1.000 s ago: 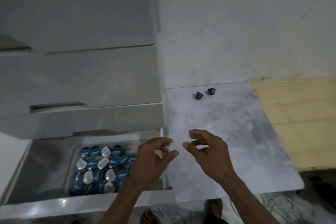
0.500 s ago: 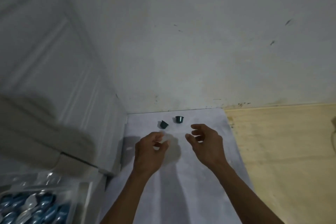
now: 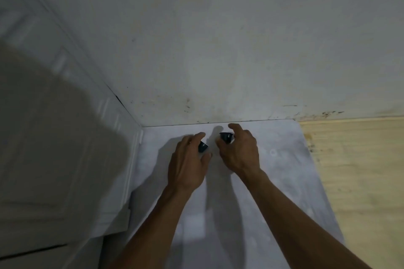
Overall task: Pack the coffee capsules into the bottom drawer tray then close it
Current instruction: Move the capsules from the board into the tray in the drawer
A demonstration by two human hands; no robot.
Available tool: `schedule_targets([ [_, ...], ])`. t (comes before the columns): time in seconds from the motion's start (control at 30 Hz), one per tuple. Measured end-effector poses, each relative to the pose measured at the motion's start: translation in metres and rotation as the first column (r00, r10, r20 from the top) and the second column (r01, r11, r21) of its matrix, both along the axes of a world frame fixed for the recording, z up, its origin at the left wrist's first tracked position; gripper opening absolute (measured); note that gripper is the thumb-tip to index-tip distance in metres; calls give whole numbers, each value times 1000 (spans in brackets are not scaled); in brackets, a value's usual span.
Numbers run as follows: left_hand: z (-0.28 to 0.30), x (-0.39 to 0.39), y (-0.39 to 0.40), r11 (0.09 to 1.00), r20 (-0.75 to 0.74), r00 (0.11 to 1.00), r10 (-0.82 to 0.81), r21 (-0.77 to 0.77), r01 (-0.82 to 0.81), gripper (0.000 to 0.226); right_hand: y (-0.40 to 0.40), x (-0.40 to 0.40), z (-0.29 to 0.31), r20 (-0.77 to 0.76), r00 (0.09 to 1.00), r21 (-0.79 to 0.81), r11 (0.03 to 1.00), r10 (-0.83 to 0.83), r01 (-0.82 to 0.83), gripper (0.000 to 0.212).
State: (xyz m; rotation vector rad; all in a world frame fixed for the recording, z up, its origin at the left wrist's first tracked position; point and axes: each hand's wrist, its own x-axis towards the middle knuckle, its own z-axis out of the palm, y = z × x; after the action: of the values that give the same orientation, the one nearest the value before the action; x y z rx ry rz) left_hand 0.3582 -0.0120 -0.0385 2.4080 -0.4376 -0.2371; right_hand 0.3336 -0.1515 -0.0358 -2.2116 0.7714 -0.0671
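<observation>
Two dark green coffee capsules lie on the pale grey surface [image 3: 273, 181] near the wall. My left hand [image 3: 189, 164] curls around the left capsule [image 3: 202, 147], thumb and fingers on either side of it. My right hand [image 3: 239, 150] closes on the right capsule [image 3: 226, 137], which stands rim up between thumb and forefinger. The bottom drawer and its tray are out of view.
The white drawer cabinet [image 3: 65, 137] fills the left side, right beside my left arm. A stained white wall [image 3: 218, 50] rises just behind the capsules. A light wooden floor [image 3: 360, 181] lies to the right of the grey surface.
Both hands have reached forward from the open drawer to the two capsules by the wall and closed around them. The view swung right, so the drawer tray dropped out of sight.
</observation>
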Motion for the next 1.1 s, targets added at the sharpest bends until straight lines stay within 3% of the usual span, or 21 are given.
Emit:
schedule_targets([
  [0.13,-17,4,-5,999,37,998,45,-3,-45,38,2,1,-16,48,997,-93,994,52,-48,34],
  [0.27,-25,0,-5,984,88,989,119,-140,-105,21,2,-5,-27,130,989,-149,987,73,-54,22],
  [0.4,-34,-6,-4,950,112,976,188,-272,-151,24,1,-13,-41,224,970,-201,978,92,-46,20],
  [0.63,-43,-10,-2,921,173,959,224,-360,-150,31,-3,-22,-59,431,886,-296,954,169,-39,28],
  [0.9,-38,-11,4,920,136,966,220,-360,-159,29,-7,-26,-51,430,888,-198,976,165,-86,29],
  [1.1,-2,-27,12,900,131,964,232,-405,-162,27,-2,-38,-17,430,894,-125,989,126,-79,32],
])
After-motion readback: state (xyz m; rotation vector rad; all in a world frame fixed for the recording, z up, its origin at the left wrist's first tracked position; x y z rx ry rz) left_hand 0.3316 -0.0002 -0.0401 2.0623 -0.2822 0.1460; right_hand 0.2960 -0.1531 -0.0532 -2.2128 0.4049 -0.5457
